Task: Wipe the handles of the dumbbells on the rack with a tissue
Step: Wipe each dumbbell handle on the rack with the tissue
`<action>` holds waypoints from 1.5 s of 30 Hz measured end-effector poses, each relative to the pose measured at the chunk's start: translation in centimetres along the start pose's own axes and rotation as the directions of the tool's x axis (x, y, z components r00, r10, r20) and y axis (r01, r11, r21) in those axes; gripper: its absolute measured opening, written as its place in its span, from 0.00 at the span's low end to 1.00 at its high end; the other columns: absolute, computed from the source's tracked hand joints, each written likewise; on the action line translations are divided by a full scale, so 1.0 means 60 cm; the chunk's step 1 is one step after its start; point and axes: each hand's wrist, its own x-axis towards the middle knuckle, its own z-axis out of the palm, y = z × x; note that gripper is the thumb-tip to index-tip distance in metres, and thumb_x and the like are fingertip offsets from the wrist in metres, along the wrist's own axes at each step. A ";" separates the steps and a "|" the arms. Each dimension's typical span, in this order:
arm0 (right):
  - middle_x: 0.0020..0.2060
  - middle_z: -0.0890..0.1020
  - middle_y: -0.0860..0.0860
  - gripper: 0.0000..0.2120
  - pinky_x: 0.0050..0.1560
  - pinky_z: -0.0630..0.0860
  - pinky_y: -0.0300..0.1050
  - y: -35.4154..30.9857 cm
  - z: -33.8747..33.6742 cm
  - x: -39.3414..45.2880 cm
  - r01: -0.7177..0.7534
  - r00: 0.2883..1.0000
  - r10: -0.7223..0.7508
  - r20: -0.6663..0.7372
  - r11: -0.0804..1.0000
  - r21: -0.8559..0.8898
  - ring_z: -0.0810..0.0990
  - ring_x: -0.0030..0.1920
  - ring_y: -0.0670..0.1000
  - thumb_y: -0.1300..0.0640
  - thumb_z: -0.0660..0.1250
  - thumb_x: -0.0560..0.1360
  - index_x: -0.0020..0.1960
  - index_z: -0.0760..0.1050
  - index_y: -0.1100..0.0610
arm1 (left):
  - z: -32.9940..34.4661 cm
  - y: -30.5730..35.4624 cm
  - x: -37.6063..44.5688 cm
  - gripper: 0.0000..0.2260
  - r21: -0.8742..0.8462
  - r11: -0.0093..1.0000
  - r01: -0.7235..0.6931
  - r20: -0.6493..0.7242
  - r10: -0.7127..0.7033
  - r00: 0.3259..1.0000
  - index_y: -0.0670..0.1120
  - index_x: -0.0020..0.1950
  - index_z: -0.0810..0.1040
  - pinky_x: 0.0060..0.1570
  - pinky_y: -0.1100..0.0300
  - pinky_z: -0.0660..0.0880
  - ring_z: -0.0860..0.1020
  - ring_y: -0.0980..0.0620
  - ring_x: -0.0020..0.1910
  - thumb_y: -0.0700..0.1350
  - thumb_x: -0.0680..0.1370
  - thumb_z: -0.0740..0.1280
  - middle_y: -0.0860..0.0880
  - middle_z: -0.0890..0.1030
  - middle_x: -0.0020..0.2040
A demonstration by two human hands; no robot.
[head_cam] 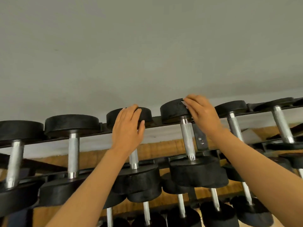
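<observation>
Black dumbbell heads (pixel 71 122), silver knurled handles (pixel 187 138), a grey wall (pixel 147 46), and seemingly a white tissue (pixel 184 103)

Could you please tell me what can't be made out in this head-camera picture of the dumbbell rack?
- Tissue: only a white sliver shows; the right hand hides the rest.
- Third dumbbell's handle: upper part hidden by the left hand.
- Bottom-row dumbbells: cut off by the lower edge.

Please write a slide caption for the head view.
Both hands rest on dumbbell heads on the rack.
</observation>
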 end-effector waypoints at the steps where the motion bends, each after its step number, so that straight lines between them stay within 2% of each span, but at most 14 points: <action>1: 0.59 0.79 0.61 0.14 0.62 0.74 0.49 0.004 0.008 -0.007 0.003 1.000 -0.002 -0.010 0.999 0.032 0.76 0.60 0.56 0.61 0.62 0.80 0.62 0.77 0.66 | 0.005 -0.001 -0.003 0.17 0.004 1.000 0.014 -0.006 -0.014 1.000 0.38 0.66 0.77 0.71 0.46 0.67 0.75 0.43 0.64 0.42 0.78 0.69 0.41 0.77 0.66; 4: 0.69 0.72 0.60 0.18 0.75 0.60 0.52 -0.003 0.021 -0.038 0.015 0.999 -0.017 0.027 0.996 0.084 0.67 0.72 0.56 0.60 0.57 0.82 0.69 0.70 0.66 | 0.017 0.001 -0.014 0.19 -0.005 1.000 0.012 -0.019 -0.013 1.000 0.38 0.69 0.74 0.77 0.47 0.59 0.70 0.44 0.71 0.46 0.81 0.62 0.41 0.73 0.70; 7: 0.75 0.63 0.60 0.23 0.78 0.50 0.53 -0.017 0.019 -0.050 0.044 0.993 -0.039 0.109 0.998 -0.038 0.57 0.77 0.56 0.54 0.51 0.84 0.75 0.61 0.65 | 0.023 -0.001 -0.023 0.21 -0.002 1.000 -0.018 -0.015 0.018 1.000 0.38 0.72 0.71 0.78 0.49 0.55 0.65 0.46 0.76 0.47 0.81 0.59 0.42 0.71 0.73; 12: 0.75 0.62 0.60 0.29 0.77 0.50 0.52 -0.055 0.039 0.024 0.116 0.956 -0.027 0.293 0.949 -0.292 0.57 0.77 0.56 0.46 0.45 0.83 0.75 0.61 0.65 | 0.027 -0.009 -0.024 0.22 -0.012 1.000 -0.010 0.005 0.010 1.000 0.39 0.74 0.70 0.79 0.52 0.52 0.62 0.48 0.78 0.45 0.81 0.60 0.43 0.68 0.76; 18: 0.78 0.54 0.58 0.30 0.77 0.49 0.52 -0.025 0.009 -0.025 0.301 0.891 -0.117 0.438 0.874 -0.380 0.51 0.78 0.56 0.44 0.44 0.83 0.78 0.53 0.63 | 0.030 -0.018 -0.025 0.22 -0.020 0.999 -0.029 -0.002 0.028 1.000 0.40 0.75 0.69 0.79 0.55 0.50 0.60 0.49 0.78 0.45 0.81 0.60 0.44 0.68 0.76; 22: 0.76 0.60 0.59 0.32 0.77 0.49 0.52 -0.049 0.029 0.008 0.259 0.911 -0.070 0.407 0.864 -0.431 0.55 0.77 0.57 0.42 0.43 0.83 0.77 0.58 0.64 | 0.033 -0.020 -0.024 0.23 -0.022 0.999 -0.032 -0.011 0.032 0.999 0.40 0.75 0.68 0.79 0.54 0.50 0.60 0.49 0.78 0.46 0.81 0.58 0.43 0.68 0.76; 25: 0.75 0.63 0.59 0.33 0.77 0.44 0.53 -0.080 0.060 0.035 0.358 0.866 -0.077 0.494 0.785 -0.506 0.58 0.77 0.57 0.41 0.40 0.82 0.76 0.59 0.64 | 0.039 -0.019 -0.024 0.22 -0.022 0.999 -0.028 -0.023 0.028 0.999 0.40 0.74 0.69 0.79 0.51 0.53 0.62 0.47 0.77 0.46 0.81 0.59 0.43 0.69 0.75; 28: 0.76 0.60 0.59 0.31 0.78 0.43 0.53 -0.057 0.038 0.022 0.480 0.820 -0.180 0.544 0.735 -0.480 0.55 0.77 0.57 0.43 0.42 0.83 0.77 0.54 0.64 | 0.039 -0.015 -0.025 0.22 -0.028 1.000 -0.010 -0.030 0.009 1.000 0.40 0.74 0.70 0.78 0.49 0.54 0.64 0.47 0.77 0.47 0.82 0.58 0.43 0.69 0.75; 32: 0.77 0.54 0.59 0.30 0.78 0.42 0.52 -0.022 0.000 -0.013 0.551 0.782 -0.261 0.566 0.713 -0.434 0.50 0.78 0.57 0.46 0.45 0.83 0.78 0.52 0.63 | 0.039 -0.015 -0.024 0.22 -0.032 0.999 -0.007 -0.017 0.006 1.000 0.41 0.74 0.70 0.79 0.51 0.54 0.63 0.48 0.77 0.49 0.82 0.58 0.43 0.69 0.75; 34: 0.76 0.58 0.60 0.30 0.77 0.44 0.52 -0.029 0.011 -0.001 0.549 0.789 -0.272 0.550 0.715 -0.433 0.53 0.78 0.57 0.45 0.44 0.83 0.77 0.55 0.64 | 0.038 -0.019 -0.023 0.22 -0.033 0.999 -0.011 -0.007 0.011 1.000 0.41 0.74 0.69 0.79 0.52 0.52 0.62 0.49 0.77 0.49 0.82 0.58 0.44 0.68 0.76; 37: 0.74 0.65 0.59 0.33 0.77 0.43 0.53 -0.064 0.045 0.032 0.552 0.769 -0.226 0.598 0.705 -0.444 0.59 0.76 0.57 0.44 0.35 0.82 0.76 0.59 0.64 | 0.035 -0.023 -0.023 0.22 -0.035 0.999 -0.026 0.013 0.027 1.000 0.42 0.75 0.68 0.79 0.55 0.50 0.60 0.51 0.78 0.49 0.83 0.57 0.44 0.68 0.76; 40: 0.75 0.64 0.58 0.33 0.77 0.43 0.54 -0.066 0.048 0.036 0.601 0.734 -0.241 0.635 0.666 -0.442 0.58 0.77 0.57 0.45 0.35 0.82 0.76 0.58 0.64 | 0.032 -0.023 -0.023 0.22 -0.038 0.999 -0.027 0.018 0.028 0.999 0.42 0.75 0.69 0.79 0.55 0.50 0.61 0.50 0.77 0.49 0.83 0.57 0.44 0.68 0.76; 42: 0.76 0.61 0.58 0.29 0.77 0.45 0.53 -0.043 0.027 0.020 0.564 0.767 -0.269 0.582 0.715 -0.413 0.56 0.77 0.57 0.47 0.40 0.83 0.77 0.56 0.63 | 0.030 -0.021 -0.022 0.22 -0.046 0.999 -0.020 0.017 0.021 1.000 0.42 0.75 0.69 0.79 0.55 0.50 0.61 0.50 0.77 0.50 0.83 0.57 0.44 0.68 0.76; 45: 0.78 0.55 0.58 0.28 0.77 0.51 0.54 -0.006 0.000 -0.019 0.343 0.889 -0.187 0.418 0.876 -0.338 0.52 0.78 0.56 0.48 0.45 0.84 0.78 0.52 0.62 | 0.030 -0.019 -0.020 0.22 -0.042 0.999 -0.006 0.034 0.008 0.999 0.42 0.75 0.68 0.79 0.57 0.48 0.61 0.51 0.77 0.50 0.83 0.56 0.45 0.68 0.76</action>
